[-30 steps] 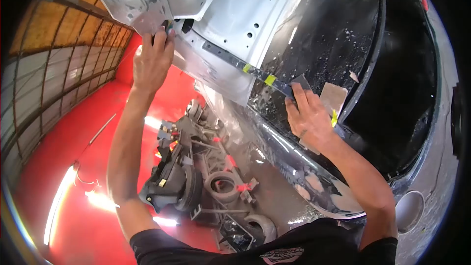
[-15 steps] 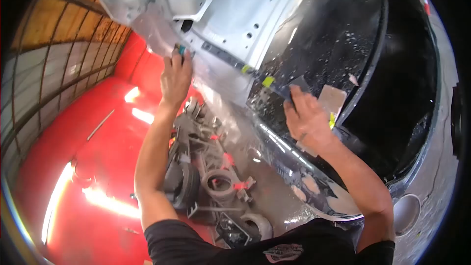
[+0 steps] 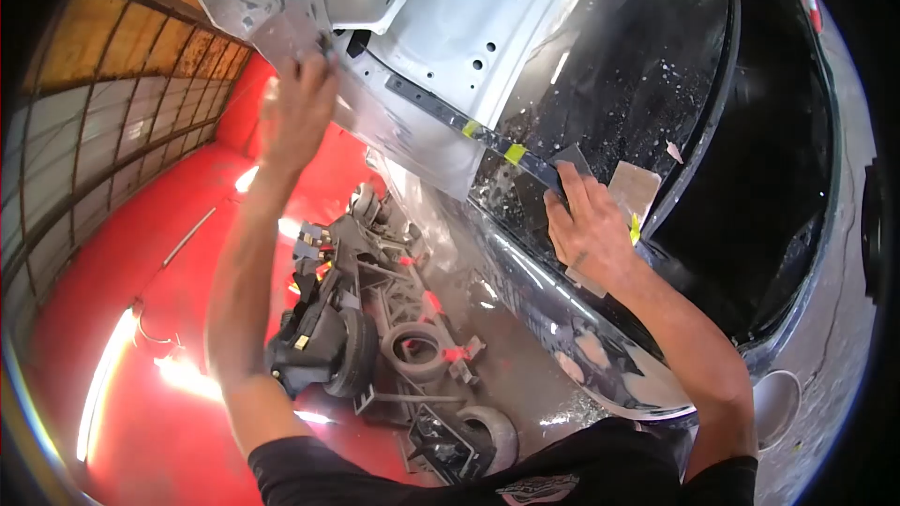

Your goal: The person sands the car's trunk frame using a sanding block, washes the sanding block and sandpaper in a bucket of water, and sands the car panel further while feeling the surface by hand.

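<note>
My left hand (image 3: 300, 108) is raised against the edge of the pale grey car panel (image 3: 375, 122), smeared by motion. Its fingers are bent around a small dark item (image 3: 325, 42) that I cannot make out. Lower and to the right, my right hand (image 3: 592, 225) lies with its fingers stretched out on the dark, wet-looking car surface. Its fingertips touch a dark grey sheet (image 3: 572, 162). A tan sheet (image 3: 636, 189) lies beside that hand. A dark strip (image 3: 422, 98) with yellow-green tape (image 3: 515, 154) runs along the panel towards my right fingers.
Car parts and a ring-shaped piece (image 3: 414, 349) lie on the floor below the panel. A red surface (image 3: 122, 253) with bright lamps (image 3: 108, 384) fills the left side. A dark window (image 3: 750, 178) is at the right. Bare filler-like patches (image 3: 591, 351) show on the lower bodywork.
My left hand has moved left and slightly up along the panel edge, and its forearm has swung left. My right hand has stayed almost in place.
</note>
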`<state>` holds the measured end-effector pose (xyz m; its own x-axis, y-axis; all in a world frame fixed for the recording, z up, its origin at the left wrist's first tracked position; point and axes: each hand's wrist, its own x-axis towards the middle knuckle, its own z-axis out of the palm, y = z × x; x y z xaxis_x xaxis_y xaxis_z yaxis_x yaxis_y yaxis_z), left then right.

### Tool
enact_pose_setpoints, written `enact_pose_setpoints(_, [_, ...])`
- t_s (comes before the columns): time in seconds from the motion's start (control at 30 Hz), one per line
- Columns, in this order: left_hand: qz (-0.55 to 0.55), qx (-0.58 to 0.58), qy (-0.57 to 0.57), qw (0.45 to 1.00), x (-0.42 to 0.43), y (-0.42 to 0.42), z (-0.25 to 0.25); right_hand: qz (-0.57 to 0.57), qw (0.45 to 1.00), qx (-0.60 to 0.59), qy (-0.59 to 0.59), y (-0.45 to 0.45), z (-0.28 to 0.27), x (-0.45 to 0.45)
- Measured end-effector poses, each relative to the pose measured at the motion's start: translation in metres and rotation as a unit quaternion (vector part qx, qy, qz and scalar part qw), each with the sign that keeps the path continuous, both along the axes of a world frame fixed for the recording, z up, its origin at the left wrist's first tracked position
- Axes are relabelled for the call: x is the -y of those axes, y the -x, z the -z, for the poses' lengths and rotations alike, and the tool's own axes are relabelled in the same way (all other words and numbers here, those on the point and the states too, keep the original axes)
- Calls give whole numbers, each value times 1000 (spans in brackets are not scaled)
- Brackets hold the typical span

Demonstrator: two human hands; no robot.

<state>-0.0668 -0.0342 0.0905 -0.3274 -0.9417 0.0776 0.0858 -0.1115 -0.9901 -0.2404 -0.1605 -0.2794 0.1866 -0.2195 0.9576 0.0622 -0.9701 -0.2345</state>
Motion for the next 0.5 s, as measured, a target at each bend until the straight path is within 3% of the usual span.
enact_pose_setpoints(0.07, [10, -18, 27, 999, 2, 16, -2, 20, 1000, -15, -9, -3, 1, -5])
enact_pose_setpoints(0.13, [28, -13, 64, 997, -2, -21, 21, 19, 1000, -12, -6, -4, -3, 0])
enact_pose_setpoints(0.17, [6, -75, 48, 996, -10, -61, 47, 11, 1000, -5, -6, -4, -2, 1])
enact_pose_setpoints(0.27, [-8, -77, 51, 996, -5, -49, 55, 2, 1000, -3, -5, 4, 0, 3])
enact_pose_setpoints(0.3, [-48, -69, 16, 996, -7, -34, 31, -4, 1000, -1, -3, 5, 0, -1])
enact_pose_setpoints(0.4, [56, -21, 33, 998, 12, 19, -2, 4, 1000, 0, -10, 3, -2, -3])
enact_pose_setpoints(0.5, [28, -18, 73, 997, -6, -48, 48, 5, 1000, 1, -3, -1, -3, 2])
